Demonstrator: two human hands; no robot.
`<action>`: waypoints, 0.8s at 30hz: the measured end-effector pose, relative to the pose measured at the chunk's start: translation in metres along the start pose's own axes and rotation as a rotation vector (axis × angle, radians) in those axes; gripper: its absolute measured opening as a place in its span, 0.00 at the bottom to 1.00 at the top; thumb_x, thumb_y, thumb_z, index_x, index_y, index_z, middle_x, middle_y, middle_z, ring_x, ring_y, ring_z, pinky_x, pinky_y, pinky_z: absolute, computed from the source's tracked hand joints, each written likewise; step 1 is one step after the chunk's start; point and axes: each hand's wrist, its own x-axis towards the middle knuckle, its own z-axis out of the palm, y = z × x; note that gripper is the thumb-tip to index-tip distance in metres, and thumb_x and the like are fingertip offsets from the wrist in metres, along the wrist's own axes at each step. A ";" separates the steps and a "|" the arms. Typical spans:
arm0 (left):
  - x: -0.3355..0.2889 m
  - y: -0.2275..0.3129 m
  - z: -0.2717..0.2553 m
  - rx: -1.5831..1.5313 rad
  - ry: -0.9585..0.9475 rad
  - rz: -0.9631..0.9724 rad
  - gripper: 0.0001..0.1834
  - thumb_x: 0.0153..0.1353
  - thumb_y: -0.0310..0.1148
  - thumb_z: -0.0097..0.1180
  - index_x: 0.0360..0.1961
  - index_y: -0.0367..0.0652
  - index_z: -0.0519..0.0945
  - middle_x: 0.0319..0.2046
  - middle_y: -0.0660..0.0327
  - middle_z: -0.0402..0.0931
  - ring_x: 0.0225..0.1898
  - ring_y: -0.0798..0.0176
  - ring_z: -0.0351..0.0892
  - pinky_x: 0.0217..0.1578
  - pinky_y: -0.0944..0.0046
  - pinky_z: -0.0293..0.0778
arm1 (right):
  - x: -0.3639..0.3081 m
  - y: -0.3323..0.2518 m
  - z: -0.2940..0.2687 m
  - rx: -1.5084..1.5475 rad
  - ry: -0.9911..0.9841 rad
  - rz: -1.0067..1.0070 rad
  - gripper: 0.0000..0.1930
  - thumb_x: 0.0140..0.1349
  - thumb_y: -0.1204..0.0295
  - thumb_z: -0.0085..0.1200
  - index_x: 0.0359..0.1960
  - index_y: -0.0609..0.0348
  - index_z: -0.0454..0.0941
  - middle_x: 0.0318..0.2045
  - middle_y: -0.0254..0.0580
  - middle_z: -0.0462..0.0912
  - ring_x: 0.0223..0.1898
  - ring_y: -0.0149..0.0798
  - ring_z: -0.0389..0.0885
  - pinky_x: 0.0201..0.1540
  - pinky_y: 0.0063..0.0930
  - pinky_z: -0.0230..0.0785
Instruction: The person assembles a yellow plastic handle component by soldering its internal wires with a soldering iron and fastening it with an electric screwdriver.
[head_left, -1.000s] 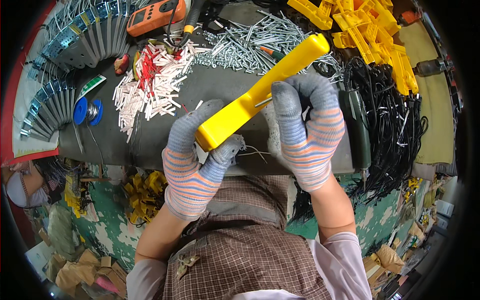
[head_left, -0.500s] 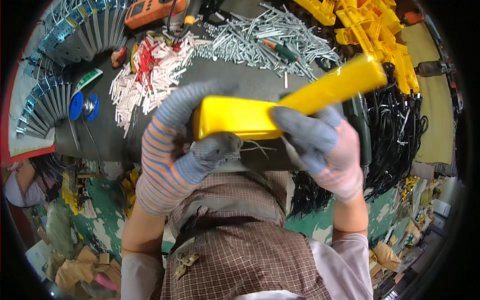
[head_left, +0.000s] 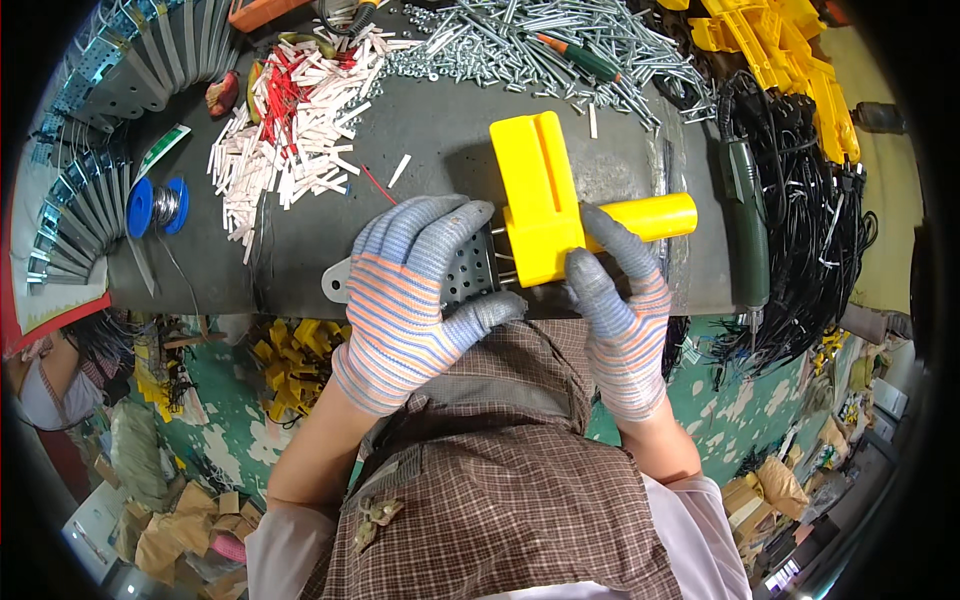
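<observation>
- Holding yellow housing (head_left: 540,195) between both gloved hands, block end angled away from person, round handle (head_left: 655,217) pointing right.
- Right hand (head_left: 625,325): thumb and finger pressed on housing near where block meets handle; hand sits at housing's near right.
- Left hand (head_left: 405,275): curled round perforated metal plate (head_left: 467,272), fingers across the far side, thumb along near edge; left of housing.
- Plate just beside housing's left side, a narrow gap between, thin metal rods (head_left: 508,280) showing in it.
- Grey tab with hole (head_left: 336,281) farther left of housing, past left hand; cannot tell if joined to plate.
- Housing over dark bench (head_left: 290,260); cannot tell if touching.
- Beyond housing: heap of screws (head_left: 470,55), green-and-orange screwdriver (head_left: 580,58).
- Left of housing, farther out: white tubes (head_left: 300,160), blue spool (head_left: 157,207).
- Right of housing: dark green power tool (head_left: 745,215), then black cables (head_left: 810,230).
</observation>
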 end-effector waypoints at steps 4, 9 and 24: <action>-0.001 -0.001 0.000 -0.047 -0.001 0.006 0.39 0.45 0.58 0.66 0.54 0.45 0.74 0.49 0.56 0.73 0.51 0.49 0.72 0.53 0.49 0.66 | -0.001 0.000 0.004 0.034 0.007 0.101 0.19 0.63 0.74 0.56 0.56 0.62 0.73 0.46 0.42 0.78 0.45 0.32 0.78 0.45 0.26 0.77; -0.004 -0.009 0.004 -0.035 0.005 0.031 0.38 0.46 0.57 0.65 0.54 0.45 0.74 0.50 0.55 0.73 0.51 0.48 0.71 0.53 0.48 0.66 | -0.008 0.014 0.014 -0.200 -0.013 -0.097 0.25 0.65 0.75 0.54 0.64 0.60 0.66 0.46 0.40 0.78 0.46 0.29 0.77 0.49 0.21 0.70; 0.000 -0.005 0.011 0.098 0.040 0.151 0.37 0.42 0.47 0.69 0.53 0.44 0.72 0.49 0.54 0.72 0.52 0.47 0.71 0.51 0.47 0.66 | 0.015 -0.036 -0.091 -0.846 0.399 -0.605 0.11 0.61 0.76 0.55 0.45 0.65 0.79 0.39 0.47 0.82 0.38 0.41 0.81 0.46 0.32 0.71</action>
